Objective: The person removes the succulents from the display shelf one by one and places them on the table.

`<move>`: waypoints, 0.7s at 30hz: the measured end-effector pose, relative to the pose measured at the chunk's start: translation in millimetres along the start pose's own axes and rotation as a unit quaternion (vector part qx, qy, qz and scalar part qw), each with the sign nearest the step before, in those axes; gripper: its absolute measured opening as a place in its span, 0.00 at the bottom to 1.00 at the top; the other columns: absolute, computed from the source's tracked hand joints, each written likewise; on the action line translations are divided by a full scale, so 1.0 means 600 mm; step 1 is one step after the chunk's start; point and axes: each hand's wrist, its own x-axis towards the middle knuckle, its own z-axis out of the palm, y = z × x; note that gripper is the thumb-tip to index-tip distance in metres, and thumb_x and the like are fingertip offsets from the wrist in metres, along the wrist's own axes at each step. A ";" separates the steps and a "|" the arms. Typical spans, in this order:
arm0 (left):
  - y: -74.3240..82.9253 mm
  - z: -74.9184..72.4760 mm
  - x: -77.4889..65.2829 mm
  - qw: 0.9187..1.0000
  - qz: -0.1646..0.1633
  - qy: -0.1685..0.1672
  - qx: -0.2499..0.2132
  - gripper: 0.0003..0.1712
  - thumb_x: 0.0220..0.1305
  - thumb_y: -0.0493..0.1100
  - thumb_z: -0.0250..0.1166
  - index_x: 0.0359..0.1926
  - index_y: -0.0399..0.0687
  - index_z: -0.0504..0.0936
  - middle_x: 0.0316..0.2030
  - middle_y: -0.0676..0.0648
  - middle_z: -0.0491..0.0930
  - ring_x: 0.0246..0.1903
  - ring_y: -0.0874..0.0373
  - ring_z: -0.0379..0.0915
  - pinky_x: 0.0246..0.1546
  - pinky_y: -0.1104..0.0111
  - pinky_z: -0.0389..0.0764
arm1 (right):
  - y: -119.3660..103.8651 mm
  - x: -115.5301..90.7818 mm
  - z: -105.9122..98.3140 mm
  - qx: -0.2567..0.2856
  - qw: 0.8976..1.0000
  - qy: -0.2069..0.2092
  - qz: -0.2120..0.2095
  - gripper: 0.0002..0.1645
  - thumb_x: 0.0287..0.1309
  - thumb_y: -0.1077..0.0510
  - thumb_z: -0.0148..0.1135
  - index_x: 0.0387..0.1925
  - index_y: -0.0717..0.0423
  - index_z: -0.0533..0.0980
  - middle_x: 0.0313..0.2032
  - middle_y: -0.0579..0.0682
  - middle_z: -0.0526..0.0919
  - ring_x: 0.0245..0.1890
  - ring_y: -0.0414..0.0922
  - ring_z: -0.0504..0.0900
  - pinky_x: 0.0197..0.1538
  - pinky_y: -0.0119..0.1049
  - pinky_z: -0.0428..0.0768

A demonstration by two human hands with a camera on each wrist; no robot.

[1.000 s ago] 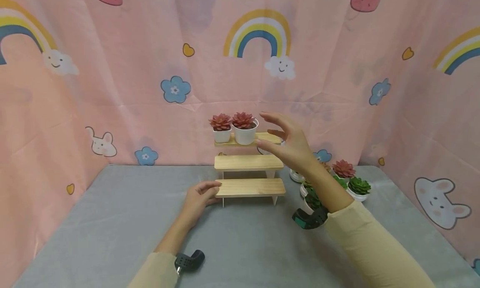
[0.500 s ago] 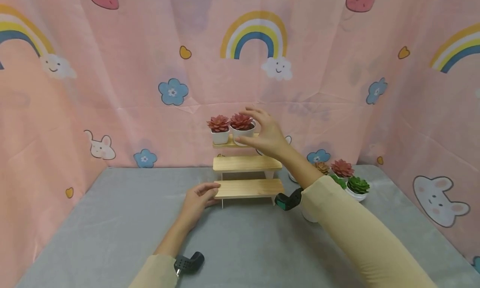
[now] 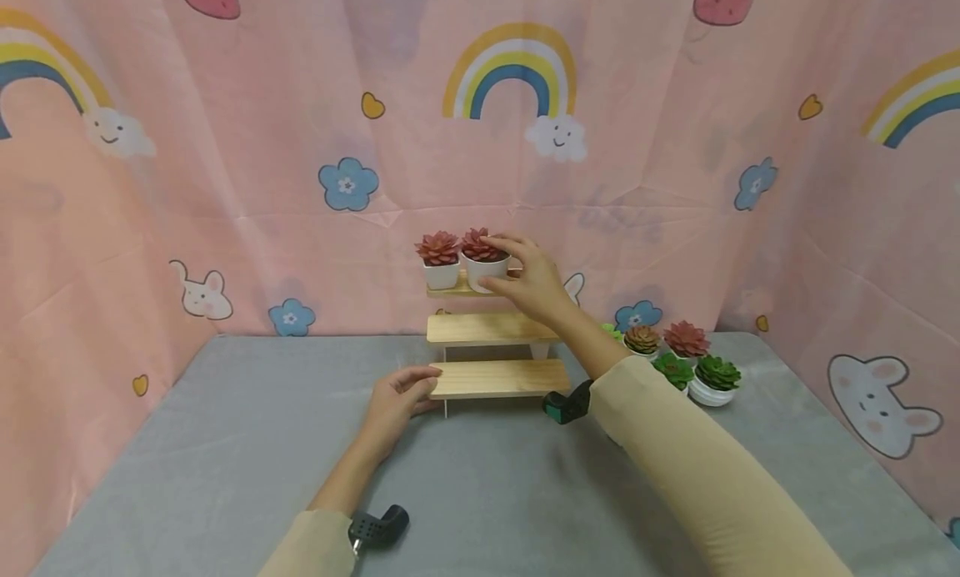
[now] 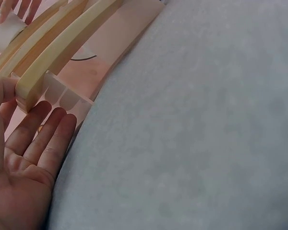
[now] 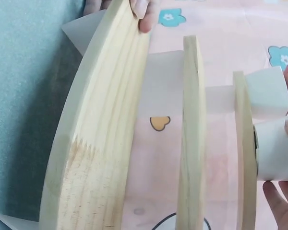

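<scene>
A three-tier wooden shelf stand [image 3: 498, 378] with pale legs stands on the grey table. My left hand [image 3: 396, 403] holds the left end of its bottom board, the thumb near the top and several fingers below, as the left wrist view shows. On the top board [image 3: 457, 289] sit two red succulents in white pots, a square-potted succulent [image 3: 440, 273] at left and a round-potted succulent [image 3: 483, 273] beside it. My right hand [image 3: 534, 283] grips the round pot from the right, thumb and fingers around it. In the right wrist view the round pot [image 5: 273, 149] meets the board.
Several potted succulents stand right of the stand, among them a red succulent [image 3: 686, 339] and a green succulent [image 3: 716, 377]; my right sleeve partly covers that group. A pink printed curtain [image 3: 405, 227] hangs close behind the stand.
My right hand has moved left from beside the round pot and its fingers have come in around it. Both red succulents and my left hand stay in place.
</scene>
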 end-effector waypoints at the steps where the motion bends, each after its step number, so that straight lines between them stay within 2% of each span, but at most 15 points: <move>1: 0.000 0.000 0.000 1.000 0.001 0.001 0.001 0.13 0.69 0.38 0.62 0.51 0.36 0.84 0.54 0.38 0.82 0.46 0.55 0.84 0.49 0.60 0.90 | 0.001 0.000 0.001 0.010 1.000 0.005 0.001 0.35 0.60 0.60 0.72 0.68 0.54 0.72 0.72 0.57 0.66 0.69 0.58 0.70 0.64 0.51 0.83; 5: -0.002 -0.002 -0.001 1.000 0.002 0.002 0.000 0.13 0.70 0.38 0.62 0.51 0.36 0.84 0.54 0.37 0.82 0.45 0.54 0.84 0.49 0.59 0.90 | 0.004 0.001 0.005 0.035 0.999 0.018 0.004 0.33 0.60 0.64 0.70 0.67 0.56 0.74 0.70 0.58 0.69 0.67 0.56 0.74 0.63 0.49 0.84; 9: -0.002 -0.002 -0.002 1.000 0.005 0.000 -0.003 0.13 0.70 0.38 0.62 0.51 0.36 0.84 0.54 0.37 0.82 0.46 0.54 0.84 0.49 0.60 0.90 | 0.006 -0.001 0.007 0.046 0.998 0.030 0.002 0.32 0.59 0.64 0.71 0.66 0.56 0.75 0.69 0.59 0.70 0.64 0.56 0.76 0.62 0.48 0.85; 17: -0.001 0.001 -0.002 1.000 0.009 -0.002 -0.002 0.13 0.69 0.38 0.63 0.51 0.36 0.84 0.54 0.38 0.82 0.45 0.55 0.85 0.47 0.61 0.90 | 0.005 -0.017 0.004 0.024 0.998 0.056 0.002 0.32 0.58 0.60 0.73 0.65 0.52 0.76 0.68 0.58 0.71 0.66 0.56 0.74 0.60 0.49 0.85; 21: -0.001 0.001 -0.001 1.000 0.005 -0.001 -0.001 0.13 0.69 0.38 0.62 0.51 0.36 0.84 0.54 0.37 0.82 0.45 0.54 0.85 0.48 0.61 0.90 | 0.003 -0.021 0.004 0.011 0.998 0.067 -0.004 0.33 0.56 0.58 0.75 0.64 0.52 0.77 0.71 0.58 0.69 0.70 0.57 0.69 0.65 0.55 0.81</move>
